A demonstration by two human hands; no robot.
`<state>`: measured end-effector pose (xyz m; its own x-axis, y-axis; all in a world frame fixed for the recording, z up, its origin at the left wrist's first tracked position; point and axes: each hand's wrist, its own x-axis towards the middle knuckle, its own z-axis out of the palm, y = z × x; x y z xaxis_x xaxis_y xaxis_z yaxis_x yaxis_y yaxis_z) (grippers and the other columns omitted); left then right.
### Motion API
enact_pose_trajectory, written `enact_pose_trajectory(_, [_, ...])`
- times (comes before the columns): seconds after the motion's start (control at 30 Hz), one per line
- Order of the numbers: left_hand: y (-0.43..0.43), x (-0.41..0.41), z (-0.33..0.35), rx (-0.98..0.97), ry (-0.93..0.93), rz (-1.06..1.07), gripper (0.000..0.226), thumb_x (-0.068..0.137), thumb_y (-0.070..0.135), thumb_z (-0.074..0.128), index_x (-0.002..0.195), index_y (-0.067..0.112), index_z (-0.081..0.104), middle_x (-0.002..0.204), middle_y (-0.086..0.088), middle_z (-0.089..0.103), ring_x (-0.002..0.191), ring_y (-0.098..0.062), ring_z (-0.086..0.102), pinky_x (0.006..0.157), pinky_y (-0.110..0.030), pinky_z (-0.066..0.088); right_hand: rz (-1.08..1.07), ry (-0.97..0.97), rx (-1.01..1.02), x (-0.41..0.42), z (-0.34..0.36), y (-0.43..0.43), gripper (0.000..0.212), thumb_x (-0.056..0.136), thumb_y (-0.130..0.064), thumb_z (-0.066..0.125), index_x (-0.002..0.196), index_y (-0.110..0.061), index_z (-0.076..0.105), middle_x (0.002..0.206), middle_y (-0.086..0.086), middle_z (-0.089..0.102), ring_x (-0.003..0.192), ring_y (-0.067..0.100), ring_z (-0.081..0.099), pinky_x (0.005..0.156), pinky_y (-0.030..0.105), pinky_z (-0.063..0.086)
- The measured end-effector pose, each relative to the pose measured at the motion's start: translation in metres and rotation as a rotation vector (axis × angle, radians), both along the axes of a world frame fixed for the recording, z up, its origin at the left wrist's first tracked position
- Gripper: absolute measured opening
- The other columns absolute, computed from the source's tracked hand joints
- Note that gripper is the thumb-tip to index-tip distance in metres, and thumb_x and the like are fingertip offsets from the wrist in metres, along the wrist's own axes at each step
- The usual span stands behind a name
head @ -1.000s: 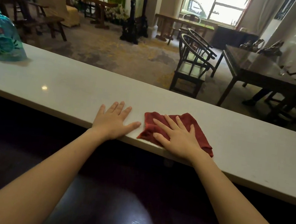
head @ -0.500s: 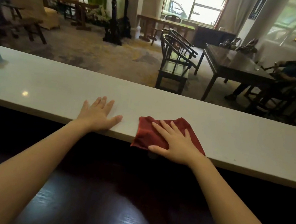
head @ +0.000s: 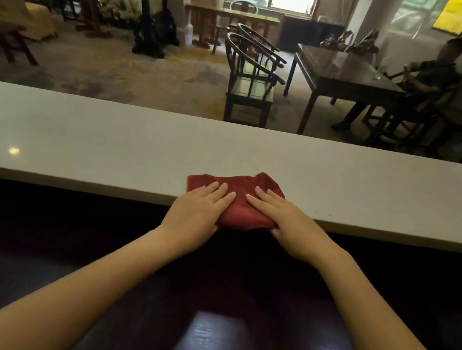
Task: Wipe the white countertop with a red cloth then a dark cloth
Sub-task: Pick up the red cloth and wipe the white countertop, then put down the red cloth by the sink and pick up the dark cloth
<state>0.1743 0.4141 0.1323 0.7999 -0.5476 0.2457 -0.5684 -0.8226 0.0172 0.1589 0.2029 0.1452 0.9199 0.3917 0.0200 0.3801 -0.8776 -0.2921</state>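
A: Both palms press flat on the red cloth (head: 235, 196), left hand (head: 198, 212) and right hand (head: 285, 225), fingers spread, nothing clenched.

B: Where's the cloth?

A: At the white countertop's (head: 78, 135) near edge, partly overhanging. Best to press evenly and sweep lengthwise.

B: Changed?

A: Half a second ago the left hand lay bare on the countertop.

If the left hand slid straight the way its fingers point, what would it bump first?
Probably the right hand. The left hand, flat on the crumpled red cloth, points up-right, where the right fingertips lie close by.
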Motion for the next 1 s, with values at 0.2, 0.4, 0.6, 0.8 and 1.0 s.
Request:
enact_pose_trajectory(0.2, [-0.060, -0.026, 0.025, -0.029, 0.006, -0.022, 0.041, 0.086, 0.011, 0.047, 0.126, 0.018, 0.046, 0.127, -0.006, 0.058, 0.111, -0.026, 0.056, 0.078, -0.038, 0.047, -0.156, -0.059, 0.228, -0.040, 0.015, -0.056, 0.059, 0.083, -0.007, 0.045, 0.131, -0.042, 0.042, 0.137, -0.008, 0.052, 0.116, 0.009, 0.049, 0.095, 0.022, 0.037])
enact_pose_trajectory(0.4, [-0.152, -0.039, 0.043, -0.004, 0.014, -0.146, 0.037, 0.086, 0.012, 0.044, 0.122, 0.019, 0.046, 0.114, -0.005, 0.062, 0.094, -0.029, 0.061, 0.065, -0.034, 0.037, -0.319, -0.152, 0.232, -0.084, 0.025, -0.138, 0.056, 0.080, -0.007, 0.048, 0.123, -0.043, 0.042, 0.123, -0.003, 0.061, 0.105, 0.019, 0.058, 0.089, 0.034, 0.045])
enact_pose_trajectory(0.6, [-0.250, -0.067, 0.048, -0.004, 0.048, -0.295, 0.034, 0.086, 0.012, 0.045, 0.120, 0.017, 0.048, 0.113, -0.009, 0.062, 0.096, -0.032, 0.060, 0.070, -0.040, 0.044, -0.504, -0.163, 0.157, -0.140, 0.034, -0.224, 0.043, 0.084, -0.009, 0.048, 0.118, -0.036, 0.049, 0.117, 0.002, 0.064, 0.100, 0.026, 0.059, 0.084, 0.040, 0.047])
enact_pose_trajectory(0.8, [-0.348, -0.100, 0.038, 0.002, 0.094, -0.484, 0.030, 0.085, 0.010, 0.042, 0.114, 0.015, 0.050, 0.109, -0.009, 0.062, 0.095, -0.033, 0.061, 0.070, -0.042, 0.046, -0.700, -0.077, 0.112, -0.205, 0.025, -0.308, 0.036, 0.083, -0.009, 0.048, 0.111, -0.031, 0.054, 0.105, 0.007, 0.066, 0.091, 0.030, 0.060, 0.079, 0.045, 0.049])
enact_pose_trajectory(1.0, [-0.444, -0.141, -0.008, 0.073, 0.190, -0.616, 0.029, 0.086, 0.014, 0.043, 0.113, 0.014, 0.051, 0.108, -0.011, 0.062, 0.096, -0.036, 0.061, 0.072, -0.044, 0.048, -0.837, 0.096, 0.136, -0.267, -0.018, -0.386, 0.032, 0.084, -0.009, 0.049, 0.108, -0.027, 0.056, 0.101, 0.006, 0.066, 0.091, 0.026, 0.060, 0.080, 0.042, 0.048])
